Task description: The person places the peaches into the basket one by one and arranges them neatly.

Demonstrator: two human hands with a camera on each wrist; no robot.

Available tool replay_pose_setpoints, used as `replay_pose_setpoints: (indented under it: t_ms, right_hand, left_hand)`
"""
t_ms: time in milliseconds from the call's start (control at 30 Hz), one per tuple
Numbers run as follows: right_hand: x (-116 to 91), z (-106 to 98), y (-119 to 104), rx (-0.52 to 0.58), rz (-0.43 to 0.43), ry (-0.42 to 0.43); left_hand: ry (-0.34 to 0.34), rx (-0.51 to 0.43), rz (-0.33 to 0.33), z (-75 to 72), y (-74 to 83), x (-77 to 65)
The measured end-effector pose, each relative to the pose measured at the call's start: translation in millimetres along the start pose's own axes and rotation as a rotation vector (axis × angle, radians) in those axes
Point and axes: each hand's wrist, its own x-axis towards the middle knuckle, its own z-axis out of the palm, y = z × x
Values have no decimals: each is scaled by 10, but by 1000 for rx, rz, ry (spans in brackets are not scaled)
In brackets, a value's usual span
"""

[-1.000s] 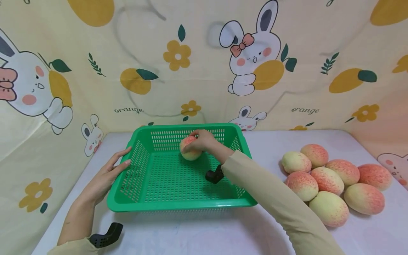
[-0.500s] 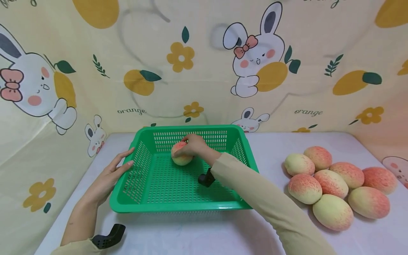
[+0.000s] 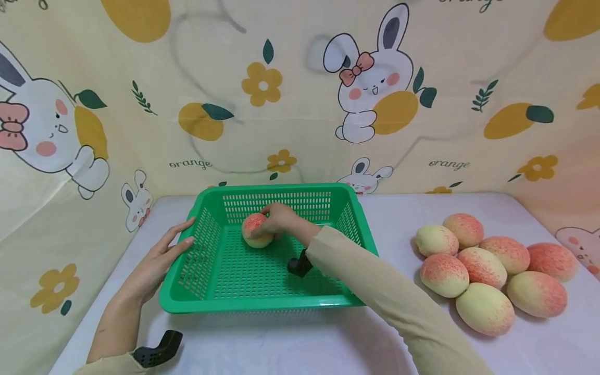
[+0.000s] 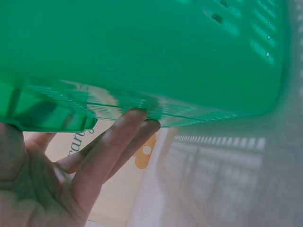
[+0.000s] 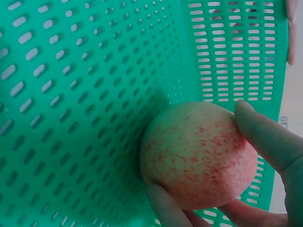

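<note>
One round pink-yellow peach (image 3: 252,230), mid-frame, your right hand (image 3: 279,219) pinches; your left hand (image 3: 154,260), straight-fingered, seemingly touches the green plastic basket (image 3: 262,303).

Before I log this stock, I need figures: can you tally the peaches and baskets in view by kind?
Peaches: 9 (8 loose on the table, 1 held peach in the right hand)
Green basket: 1
Total: 10

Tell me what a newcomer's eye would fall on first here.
Most likely the bright green basket near the middle, where the right hand holds a peach inside it. Next, the eight peaches clustered to the basket's right, then the rabbit-print backdrop behind.
</note>
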Motion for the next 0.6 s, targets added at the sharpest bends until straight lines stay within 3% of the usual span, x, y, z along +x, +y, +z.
replay_pose_setpoints:
  t_ms: [333, 600]
  right_hand:
    - [-127, -126, 18, 108, 31, -63]
    - [-340, -303, 22, 172, -46, -135]
  left_hand:
    - [4, -4, -6, 11, -11, 2]
    - [6, 10, -13, 2, 4, -2]
